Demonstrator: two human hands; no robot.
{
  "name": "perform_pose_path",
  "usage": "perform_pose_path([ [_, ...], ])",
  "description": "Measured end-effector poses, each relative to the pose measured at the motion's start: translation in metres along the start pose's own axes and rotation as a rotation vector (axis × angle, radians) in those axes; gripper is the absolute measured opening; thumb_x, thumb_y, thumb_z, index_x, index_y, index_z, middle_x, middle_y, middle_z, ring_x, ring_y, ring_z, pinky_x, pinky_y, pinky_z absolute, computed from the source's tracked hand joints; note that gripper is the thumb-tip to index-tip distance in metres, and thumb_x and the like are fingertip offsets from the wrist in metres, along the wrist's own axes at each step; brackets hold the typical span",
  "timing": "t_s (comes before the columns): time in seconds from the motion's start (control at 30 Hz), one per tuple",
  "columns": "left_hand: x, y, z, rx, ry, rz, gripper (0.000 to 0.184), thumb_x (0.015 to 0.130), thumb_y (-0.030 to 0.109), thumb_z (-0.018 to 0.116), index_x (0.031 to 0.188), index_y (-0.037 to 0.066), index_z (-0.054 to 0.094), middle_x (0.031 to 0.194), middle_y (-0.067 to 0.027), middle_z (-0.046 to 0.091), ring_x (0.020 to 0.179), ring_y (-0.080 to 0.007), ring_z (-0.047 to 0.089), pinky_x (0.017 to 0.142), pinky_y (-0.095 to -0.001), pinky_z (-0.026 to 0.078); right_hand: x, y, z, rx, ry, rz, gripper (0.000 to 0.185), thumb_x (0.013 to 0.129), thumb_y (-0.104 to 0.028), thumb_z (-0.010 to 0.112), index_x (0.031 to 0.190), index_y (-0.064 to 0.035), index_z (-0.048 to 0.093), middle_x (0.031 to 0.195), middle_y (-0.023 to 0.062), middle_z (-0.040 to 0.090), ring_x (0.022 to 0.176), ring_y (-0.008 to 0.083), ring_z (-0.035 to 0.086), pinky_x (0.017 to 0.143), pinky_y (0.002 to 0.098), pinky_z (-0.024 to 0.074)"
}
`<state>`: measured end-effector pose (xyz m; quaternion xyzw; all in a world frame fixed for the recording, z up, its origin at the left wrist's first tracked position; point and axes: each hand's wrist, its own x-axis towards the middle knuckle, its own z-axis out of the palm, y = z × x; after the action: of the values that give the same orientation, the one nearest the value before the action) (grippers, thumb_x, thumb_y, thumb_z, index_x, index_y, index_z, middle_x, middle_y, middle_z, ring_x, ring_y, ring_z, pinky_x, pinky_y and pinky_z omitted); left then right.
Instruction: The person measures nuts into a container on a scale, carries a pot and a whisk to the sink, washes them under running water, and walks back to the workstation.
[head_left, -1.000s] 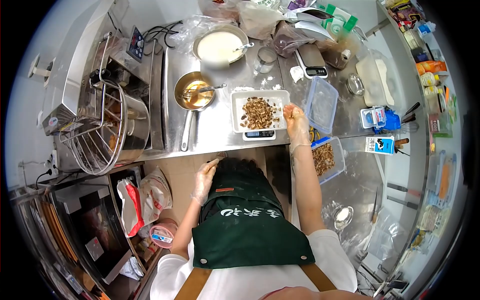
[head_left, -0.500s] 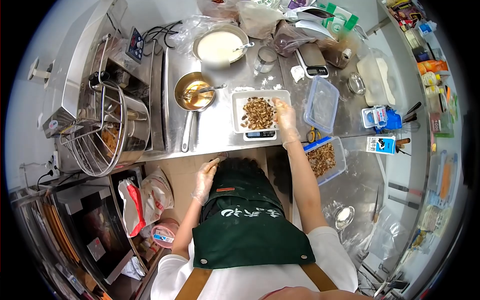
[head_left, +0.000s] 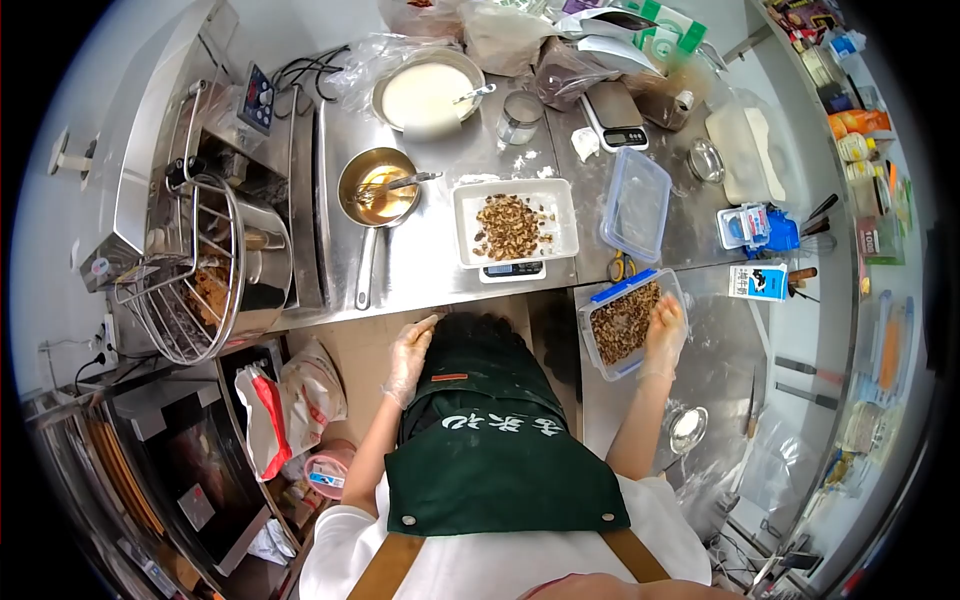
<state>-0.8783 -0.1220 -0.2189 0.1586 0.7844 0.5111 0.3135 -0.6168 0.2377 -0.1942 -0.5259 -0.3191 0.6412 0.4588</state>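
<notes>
My right hand (head_left: 664,338), in a clear plastic glove, is at the right side of a clear container (head_left: 594,345) of chopped walnuts (head_left: 622,325). Its fingers are bunched together, and what they hold, if anything, is hidden. On the counter, a white tray (head_left: 468,240) with a heap of chopped walnuts (head_left: 510,228) stands on a digital scale (head_left: 514,271). My left hand (head_left: 408,355), gloved too, hangs by the counter's front edge beside the green apron (head_left: 480,420). Its fingers are curled closed, their contents unclear.
Left of the tray sits a saucepan (head_left: 348,200) with a whisk (head_left: 385,187) in amber liquid. Behind it stands a bowl (head_left: 478,75) of white mixture. A clear lid (head_left: 637,205), scissors (head_left: 621,266) and a milk carton (head_left: 758,282) lie rightward. A mixer (head_left: 215,260) occupies the left.
My right hand has left the white tray and moved right and toward me, to the walnut container. My left hand stays about where it was. The view has shifted slightly.
</notes>
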Motion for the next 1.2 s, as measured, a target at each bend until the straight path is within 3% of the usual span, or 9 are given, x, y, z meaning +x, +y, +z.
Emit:
perform_pose_path([
  [0.37, 0.020, 0.022, 0.038, 0.043, -0.170, 0.090, 0.026, 0.094, 0.008, 0.055, 0.117, 0.003, 0.065, 0.102, -0.0096, 0.065, 0.093, -0.0186, 0.062, 0.085, -0.0277, 0.047, -0.010, 0.011, -0.055, -0.039, 0.164, -0.034, 0.036, 0.089, 0.008, 0.040, 0.119, 0.0020, 0.057, 0.109, 0.0105, 0.057, 0.093, 0.0185, 0.055, 0.084, 0.0296, 0.0472],
  [0.5, 0.024, 0.029, 0.060, 0.072, -0.267, 0.107, 0.026, 0.094, 0.009, 0.056, 0.117, 0.003, 0.065, 0.101, -0.0095, 0.065, 0.093, -0.0185, 0.061, 0.086, -0.0275, 0.046, -0.021, 0.010, -0.058, -0.317, 0.077, -0.024, 0.034, 0.093, -0.005, 0.049, 0.126, 0.0022, 0.055, 0.123, 0.0110, 0.057, 0.108, 0.0201, 0.056, 0.095, 0.0307, 0.0439],
  [0.53, 0.024, 0.033, 0.067, 0.085, -0.294, 0.118, 0.026, 0.094, 0.009, 0.056, 0.117, 0.003, 0.065, 0.100, -0.0096, 0.065, 0.093, -0.0185, 0.061, 0.086, -0.0274, 0.046, -0.014, 0.015, -0.070, -0.406, 0.031, -0.043, 0.037, 0.094, -0.013, 0.054, 0.128, 0.0030, 0.053, 0.128, 0.0117, 0.056, 0.115, 0.0200, 0.053, 0.098, 0.0310, 0.0416],
  [0.67, 0.031, 0.060, 0.113, 0.114, -0.502, 0.144, 0.031, 0.093, 0.008, 0.057, 0.124, 0.004, 0.061, 0.105, -0.0095, 0.064, 0.099, -0.0185, 0.061, 0.091, -0.0277, 0.045, 0.005, -0.012, -0.080, -0.648, 0.118, -0.200, 0.034, 0.094, -0.015, 0.056, 0.124, 0.0008, 0.057, 0.119, 0.0109, 0.062, 0.109, 0.0184, 0.056, 0.096, 0.0309, 0.0424],
  [0.73, 0.042, 0.088, 0.154, 0.076, -0.591, 0.195, 0.033, 0.090, 0.011, 0.060, 0.122, 0.003, 0.060, 0.105, -0.0128, 0.064, 0.098, -0.0222, 0.061, 0.089, -0.0305, 0.046, 0.037, -0.019, -0.068, -0.596, 0.113, -0.231, 0.032, 0.093, -0.015, 0.056, 0.121, 0.0001, 0.059, 0.117, 0.0105, 0.063, 0.108, 0.0186, 0.057, 0.096, 0.0309, 0.0426],
  [0.87, 0.117, 0.134, 0.259, 0.109, -0.405, 0.235, 0.040, 0.083, 0.018, 0.066, 0.119, 0.000, 0.058, 0.104, -0.0193, 0.064, 0.097, -0.0296, 0.062, 0.086, -0.0361, 0.048, 0.144, 0.000, -0.031, -0.577, 0.005, -0.231, 0.030, 0.091, -0.017, 0.060, 0.116, -0.0012, 0.062, 0.113, 0.0106, 0.065, 0.104, 0.0195, 0.060, 0.093, 0.0312, 0.0444],
  [1.03, 0.220, 0.153, 0.347, 0.237, -0.159, -0.031, 0.053, 0.075, 0.026, 0.073, 0.114, -0.004, 0.055, 0.102, -0.0276, 0.064, 0.096, -0.0389, 0.063, 0.081, -0.0431, 0.050, 0.248, 0.043, 0.000, -1.030, -0.055, -0.151, 0.030, 0.087, -0.025, 0.061, 0.104, -0.0001, 0.067, 0.097, 0.0169, 0.069, 0.094, 0.0284, 0.066, 0.085, 0.0352, 0.0484],
  [1.13, 0.237, 0.145, 0.363, 0.194, -0.151, -0.130, 0.050, 0.076, 0.023, 0.074, 0.113, -0.002, 0.054, 0.096, -0.0216, 0.066, 0.090, -0.0331, 0.064, 0.078, -0.0398, 0.051, 0.253, 0.041, 0.015, -1.199, -0.072, -0.064, 0.029, 0.086, -0.027, 0.061, 0.096, -0.0019, 0.071, 0.091, 0.0172, 0.070, 0.088, 0.0307, 0.067, 0.081, 0.0382, 0.0493],
  [1.2, 0.245, 0.137, 0.369, 0.101, -0.187, -0.114, 0.045, 0.078, 0.015, 0.070, 0.116, -0.002, 0.054, 0.094, -0.0171, 0.066, 0.084, -0.0256, 0.064, 0.075, -0.0352, 0.051, 0.241, 0.039, 0.023, -0.951, -0.064, -0.013, 0.030, 0.088, -0.026, 0.060, 0.102, -0.0005, 0.069, 0.097, 0.0168, 0.070, 0.092, 0.0279, 0.066, 0.085, 0.0361, 0.0477],
])
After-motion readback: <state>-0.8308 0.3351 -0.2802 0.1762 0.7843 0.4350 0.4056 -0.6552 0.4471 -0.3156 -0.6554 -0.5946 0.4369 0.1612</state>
